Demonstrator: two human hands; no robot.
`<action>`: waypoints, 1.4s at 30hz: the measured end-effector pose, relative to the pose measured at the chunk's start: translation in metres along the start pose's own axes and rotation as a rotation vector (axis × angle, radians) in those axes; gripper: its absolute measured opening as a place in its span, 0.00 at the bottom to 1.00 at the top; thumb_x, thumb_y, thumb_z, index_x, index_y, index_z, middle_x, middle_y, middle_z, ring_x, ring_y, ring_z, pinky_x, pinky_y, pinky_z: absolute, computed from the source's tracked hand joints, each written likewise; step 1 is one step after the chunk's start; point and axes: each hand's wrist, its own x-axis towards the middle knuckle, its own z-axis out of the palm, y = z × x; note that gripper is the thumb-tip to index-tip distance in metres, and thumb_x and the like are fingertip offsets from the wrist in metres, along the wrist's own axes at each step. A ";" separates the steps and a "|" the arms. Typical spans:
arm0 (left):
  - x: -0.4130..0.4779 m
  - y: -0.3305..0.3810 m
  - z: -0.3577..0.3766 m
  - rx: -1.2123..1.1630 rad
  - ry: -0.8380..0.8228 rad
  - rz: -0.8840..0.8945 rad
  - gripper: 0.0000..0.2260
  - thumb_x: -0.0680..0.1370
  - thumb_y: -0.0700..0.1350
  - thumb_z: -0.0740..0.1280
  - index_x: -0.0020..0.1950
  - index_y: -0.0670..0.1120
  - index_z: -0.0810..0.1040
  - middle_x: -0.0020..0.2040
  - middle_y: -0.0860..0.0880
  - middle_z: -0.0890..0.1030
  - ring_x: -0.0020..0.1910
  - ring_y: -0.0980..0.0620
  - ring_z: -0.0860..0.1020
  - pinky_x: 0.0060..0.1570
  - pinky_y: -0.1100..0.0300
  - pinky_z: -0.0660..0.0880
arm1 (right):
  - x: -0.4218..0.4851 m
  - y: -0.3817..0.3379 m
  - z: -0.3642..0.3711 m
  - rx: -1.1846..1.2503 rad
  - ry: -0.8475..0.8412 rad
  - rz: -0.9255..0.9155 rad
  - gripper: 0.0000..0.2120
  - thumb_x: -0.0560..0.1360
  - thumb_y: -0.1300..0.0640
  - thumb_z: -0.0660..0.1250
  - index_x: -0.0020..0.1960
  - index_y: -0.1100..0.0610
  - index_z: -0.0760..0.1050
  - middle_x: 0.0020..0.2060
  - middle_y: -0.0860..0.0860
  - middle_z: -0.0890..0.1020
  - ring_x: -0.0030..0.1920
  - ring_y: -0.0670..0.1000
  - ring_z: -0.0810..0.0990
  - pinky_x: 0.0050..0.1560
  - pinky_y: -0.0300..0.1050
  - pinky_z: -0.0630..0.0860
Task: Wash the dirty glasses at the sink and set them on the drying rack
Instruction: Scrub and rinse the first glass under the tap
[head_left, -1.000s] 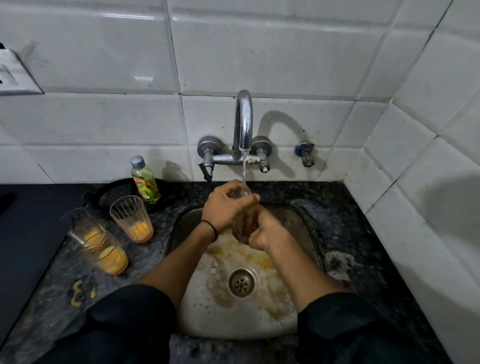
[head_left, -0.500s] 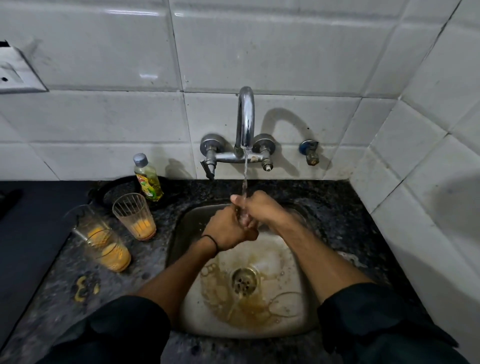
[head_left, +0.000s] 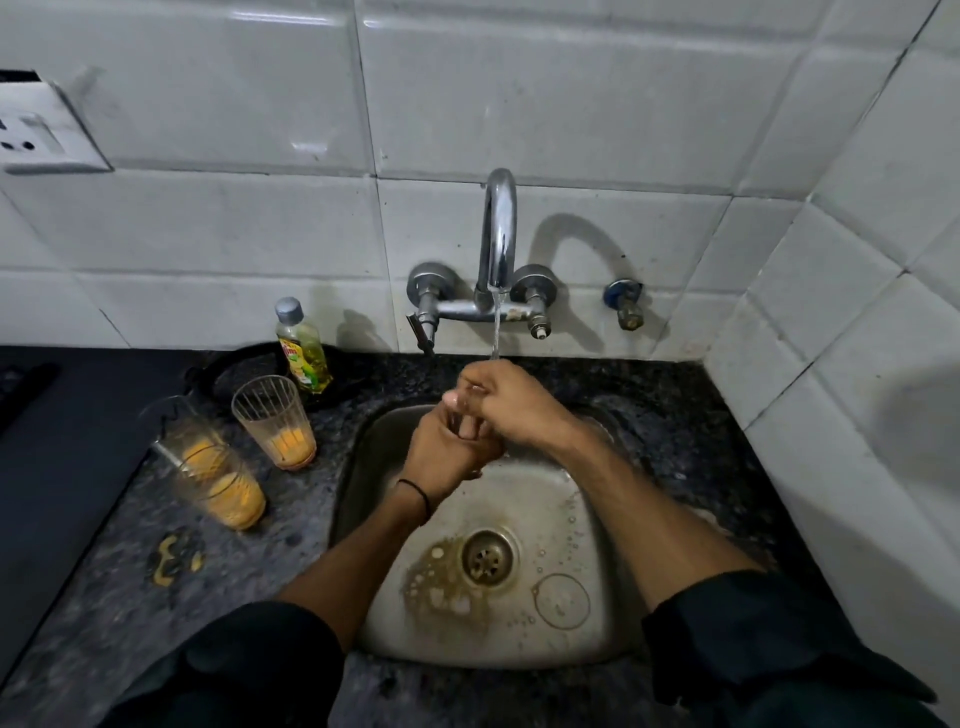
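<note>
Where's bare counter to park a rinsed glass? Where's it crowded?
Free: counter between sink rim and right tiled wall. Crowded: left of the sink, three dirty glasses, soap bottle, a yellow spill. Left hand, right hand grip a glass under the tap.

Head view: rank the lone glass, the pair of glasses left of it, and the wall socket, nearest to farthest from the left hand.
1. Lone glass: just left of the left hand.
2. Pair of glasses: farther left, and nearer the person.
3. Wall socket: far upper left, well above the rest.

orange-stained glasses (head_left: 274, 423), speckled black counter (head_left: 119, 597)
</note>
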 end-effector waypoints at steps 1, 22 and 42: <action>0.000 0.002 -0.006 -0.103 -0.109 -0.046 0.10 0.70 0.39 0.75 0.48 0.47 0.80 0.41 0.47 0.84 0.40 0.48 0.82 0.39 0.52 0.82 | -0.003 0.002 -0.002 0.009 -0.043 -0.048 0.10 0.78 0.56 0.69 0.41 0.60 0.78 0.34 0.52 0.84 0.37 0.48 0.81 0.46 0.51 0.79; -0.005 0.003 0.003 0.433 0.055 0.195 0.24 0.65 0.48 0.79 0.58 0.54 0.76 0.45 0.56 0.81 0.40 0.57 0.79 0.38 0.64 0.76 | -0.013 0.013 0.011 0.354 0.125 0.252 0.15 0.79 0.52 0.69 0.39 0.61 0.81 0.31 0.57 0.84 0.30 0.52 0.80 0.37 0.44 0.77; 0.000 0.017 -0.015 -0.411 0.024 0.179 0.21 0.69 0.32 0.76 0.60 0.43 0.79 0.52 0.45 0.85 0.50 0.49 0.84 0.50 0.56 0.82 | -0.032 0.039 -0.003 1.309 0.118 0.182 0.05 0.79 0.62 0.65 0.48 0.59 0.80 0.44 0.56 0.86 0.46 0.55 0.84 0.63 0.59 0.75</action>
